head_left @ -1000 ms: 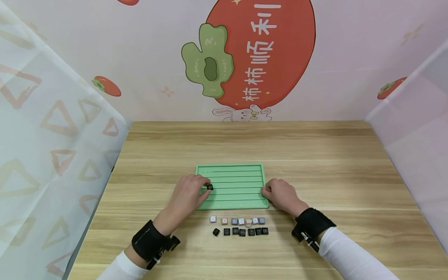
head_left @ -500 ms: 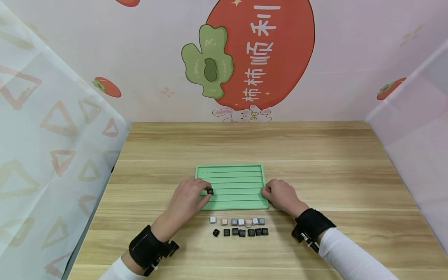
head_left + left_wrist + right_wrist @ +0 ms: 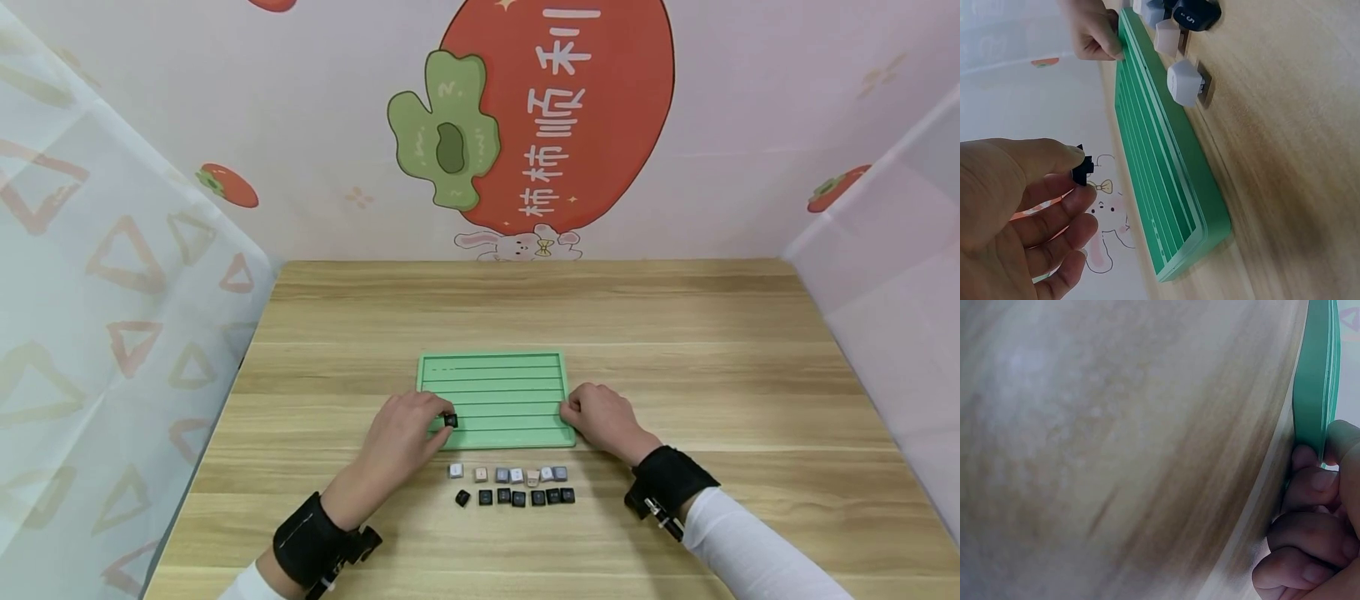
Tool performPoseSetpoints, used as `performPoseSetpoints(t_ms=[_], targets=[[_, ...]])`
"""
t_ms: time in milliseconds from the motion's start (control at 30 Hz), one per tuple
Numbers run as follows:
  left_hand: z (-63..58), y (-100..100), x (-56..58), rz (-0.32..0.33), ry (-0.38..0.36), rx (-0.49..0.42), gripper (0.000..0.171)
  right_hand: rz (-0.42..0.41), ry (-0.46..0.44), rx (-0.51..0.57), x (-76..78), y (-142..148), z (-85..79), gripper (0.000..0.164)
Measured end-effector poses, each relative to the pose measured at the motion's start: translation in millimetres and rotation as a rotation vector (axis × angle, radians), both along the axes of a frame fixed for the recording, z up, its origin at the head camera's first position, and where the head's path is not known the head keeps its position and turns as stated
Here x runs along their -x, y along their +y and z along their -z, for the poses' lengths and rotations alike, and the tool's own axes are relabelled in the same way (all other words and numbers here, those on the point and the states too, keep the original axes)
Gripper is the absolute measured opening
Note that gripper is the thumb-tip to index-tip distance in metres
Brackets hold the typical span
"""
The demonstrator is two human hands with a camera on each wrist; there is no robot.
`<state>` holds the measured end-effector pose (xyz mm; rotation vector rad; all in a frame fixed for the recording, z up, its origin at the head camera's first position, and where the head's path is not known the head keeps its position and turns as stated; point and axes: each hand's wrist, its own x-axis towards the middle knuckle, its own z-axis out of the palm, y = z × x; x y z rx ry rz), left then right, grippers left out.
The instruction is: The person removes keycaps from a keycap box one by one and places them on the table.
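Observation:
A green ridged board (image 3: pixel 502 392) (image 3: pixel 1160 169) lies flat on the wooden table. My left hand (image 3: pixel 408 429) (image 3: pixel 1029 206) hovers over its front left corner and pinches a small black keycap (image 3: pixel 450 420) (image 3: pixel 1082 170) between thumb and forefinger. My right hand (image 3: pixel 600 417) (image 3: pixel 1310 531) grips the board's right edge (image 3: pixel 1316 381), fingers curled against it. In front of the board lie two short rows of keycaps: a light row (image 3: pixel 510 474) of white, grey and beige ones, and a black row (image 3: pixel 521 497). In the left wrist view a white keycap (image 3: pixel 1184 82) sits beside the board.
The table (image 3: pixel 675 333) is boxed in by a back wall with a red fruit picture (image 3: pixel 555 108) and by translucent side panels left (image 3: pixel 112 292) and right (image 3: pixel 892 275). Black wrist straps (image 3: pixel 315 537) (image 3: pixel 667 483) sit on both forearms.
My left hand with the black keycap has drawn back toward me, from the board's middle rows to its front left corner. The right hand has stayed on the board's edge.

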<state>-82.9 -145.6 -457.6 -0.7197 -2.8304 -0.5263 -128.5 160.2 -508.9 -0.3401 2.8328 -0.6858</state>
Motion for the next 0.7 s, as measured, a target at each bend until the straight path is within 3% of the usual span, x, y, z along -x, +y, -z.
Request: performPoseSetpoints(t_ms=[700], targets=[[6.6, -1.6, -11.2, 0.023, 0.025, -0.001, 0.016, 0.0, 0.004, -0.005, -0.3, -0.7, -1.9, 0.043]])
